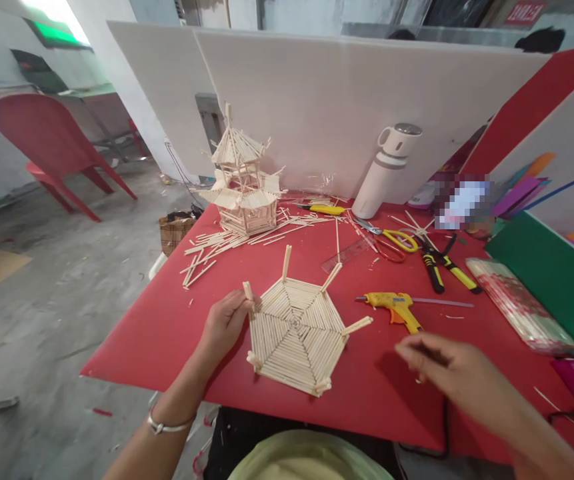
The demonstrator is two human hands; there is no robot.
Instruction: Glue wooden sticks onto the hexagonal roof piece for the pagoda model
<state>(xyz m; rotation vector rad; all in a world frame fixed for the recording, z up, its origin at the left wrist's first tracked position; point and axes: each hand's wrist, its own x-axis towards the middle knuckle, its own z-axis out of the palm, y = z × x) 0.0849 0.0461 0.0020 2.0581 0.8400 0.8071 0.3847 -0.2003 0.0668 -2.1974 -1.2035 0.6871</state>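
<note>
A flat hexagonal panel of wooden sticks, with short paired posts at its corners, sits in front of me on the red table. At its upper left corner, my left hand is closed around a post, its fingers partly hiding that corner. My right hand hovers over the table to the right, thumb and forefinger drawn together; whatever they pinch, if anything, is too small to make out. Just beyond it lies a yellow hot glue gun with a glue stick in its back, its handle close to my fingertips.
A stick pagoda model stands at the back left among loose sticks. Behind are a yellow utility knife, a white flask, scissors and pliers. Bagged sticks lie right, beside a green box.
</note>
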